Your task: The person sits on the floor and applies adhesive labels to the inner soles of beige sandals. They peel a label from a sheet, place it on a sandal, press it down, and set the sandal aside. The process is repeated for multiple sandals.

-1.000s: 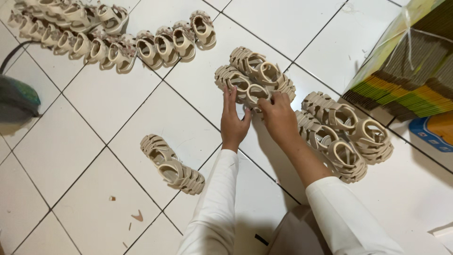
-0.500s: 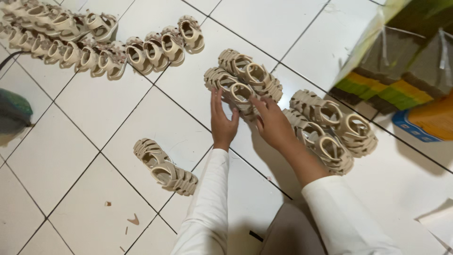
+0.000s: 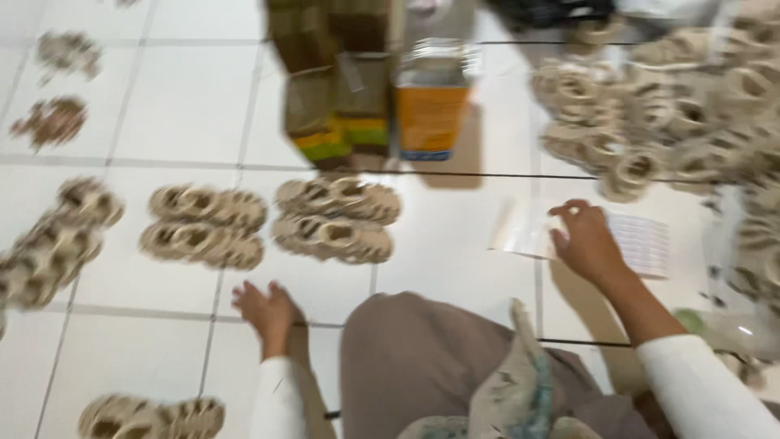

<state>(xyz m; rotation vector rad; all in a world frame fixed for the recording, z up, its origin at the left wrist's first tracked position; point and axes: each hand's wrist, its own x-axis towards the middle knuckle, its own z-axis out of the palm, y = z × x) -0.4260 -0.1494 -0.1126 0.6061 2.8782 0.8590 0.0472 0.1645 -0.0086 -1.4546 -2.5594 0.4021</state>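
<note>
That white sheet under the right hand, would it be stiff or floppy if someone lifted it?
Probably floppy: the white sheet lies thin and flat on the tiled floor. Likely very light, since it shows no visible thickness. It might slide easily on the glossy tiles when the right hand, resting on its edge, pushes it.

Beige sandals [image 3: 337,219]; white floor tiles [image 3: 187,106]; orange can [image 3: 431,114]; white sleeves [image 3: 699,382]; taupe trousers [image 3: 414,358].

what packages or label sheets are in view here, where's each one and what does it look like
Tin can: top centre on the tiled floor, boxy, metallic top, orange face with a blue base band.
Cardboard box: left of the can, olive-brown, with green, yellow and red stripes low down.
Sticker sheet: flat on the floor, white, under the right hand.
</note>
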